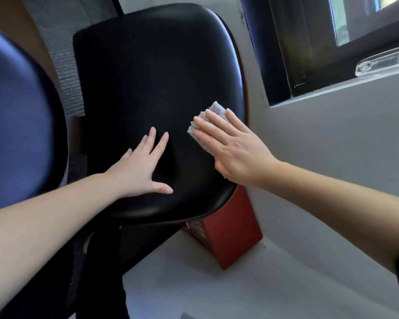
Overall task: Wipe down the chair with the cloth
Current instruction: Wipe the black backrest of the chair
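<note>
A black padded chair seat (148,77) fills the middle of the head view, glossy and rounded. My right hand (233,146) lies flat on its right side and presses a folded light grey cloth (213,111) against the seat; the cloth shows beyond my fingertips. My left hand (141,166) rests flat on the lower middle of the seat with its fingers spread and nothing in it.
A blue curved chair back (16,125) stands at the left. A red-brown box (230,233) sits on the pale floor under the seat's right edge. The grey wall (332,139) and a dark-framed window (309,42) with a clear handle (382,61) are close on the right.
</note>
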The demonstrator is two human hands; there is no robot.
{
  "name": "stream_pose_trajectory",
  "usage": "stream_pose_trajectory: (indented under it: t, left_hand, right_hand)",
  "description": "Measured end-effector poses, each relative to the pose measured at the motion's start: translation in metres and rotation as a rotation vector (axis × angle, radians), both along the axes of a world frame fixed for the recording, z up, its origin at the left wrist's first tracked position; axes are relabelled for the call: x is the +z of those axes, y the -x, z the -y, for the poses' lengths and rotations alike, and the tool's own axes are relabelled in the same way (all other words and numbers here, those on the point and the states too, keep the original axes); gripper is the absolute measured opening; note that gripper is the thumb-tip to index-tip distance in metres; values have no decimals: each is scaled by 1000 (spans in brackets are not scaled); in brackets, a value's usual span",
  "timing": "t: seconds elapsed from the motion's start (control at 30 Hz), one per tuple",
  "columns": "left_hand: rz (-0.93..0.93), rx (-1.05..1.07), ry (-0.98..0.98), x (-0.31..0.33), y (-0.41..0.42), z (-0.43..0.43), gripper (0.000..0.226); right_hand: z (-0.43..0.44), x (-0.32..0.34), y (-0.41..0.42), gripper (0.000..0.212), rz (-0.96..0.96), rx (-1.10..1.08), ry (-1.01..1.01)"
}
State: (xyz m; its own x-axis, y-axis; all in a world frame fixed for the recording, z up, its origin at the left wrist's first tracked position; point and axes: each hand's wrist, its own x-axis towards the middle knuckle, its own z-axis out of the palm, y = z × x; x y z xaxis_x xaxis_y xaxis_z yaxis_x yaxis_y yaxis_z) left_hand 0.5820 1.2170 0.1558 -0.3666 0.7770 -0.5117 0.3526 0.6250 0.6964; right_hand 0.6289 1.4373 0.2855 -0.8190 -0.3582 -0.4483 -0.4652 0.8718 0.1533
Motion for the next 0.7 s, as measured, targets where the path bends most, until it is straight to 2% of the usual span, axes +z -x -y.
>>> stream_pose_trajectory:
  t: [0.3, 0.5, 0.7]
  left_hand:
    - [25, 5, 7, -9, -28, 20, 129]
    - [35, 54, -5, -11, -36, 25, 124]
    - [1, 33, -20, -17, -32, 33, 124]
  right_hand:
    - [19, -11, -60, 56, -44, 110, 68]
    - [35, -26, -81, 55, -1, 315, -32]
    - [43, -33, -83, 54, 26, 370, -39]
